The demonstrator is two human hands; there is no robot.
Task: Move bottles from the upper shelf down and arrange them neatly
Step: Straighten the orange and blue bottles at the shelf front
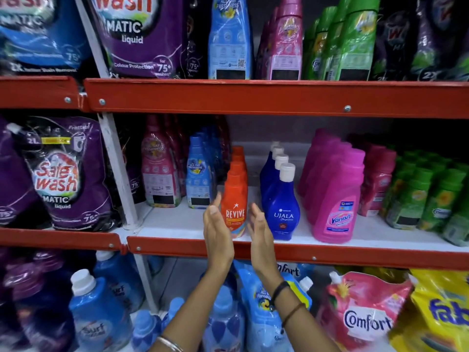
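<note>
An orange Revive bottle [235, 199] stands at the front of a row of orange bottles on the middle shelf [177, 222]. My left hand [217, 232] is flat and open just left of it, fingers up. My right hand [258, 229] is open just right of it, palm facing the bottle. Neither hand grips the bottle. Whether the palms touch its sides I cannot tell. A row of blue Ujala bottles [283, 207] stands right of the orange row. On the upper shelf stand a blue bottle [229, 39], pink bottles [285, 44] and green bottles [352, 44].
Pink Vanish bottles [335, 199] and green bottles [416, 199] fill the middle shelf's right side. Pink and blue softener bottles [198, 174] stand left of the orange row. Red shelf rails [253, 97] run across. Purple Safewash pouches [66, 174] sit at left; Comfort pouches [363, 311] below.
</note>
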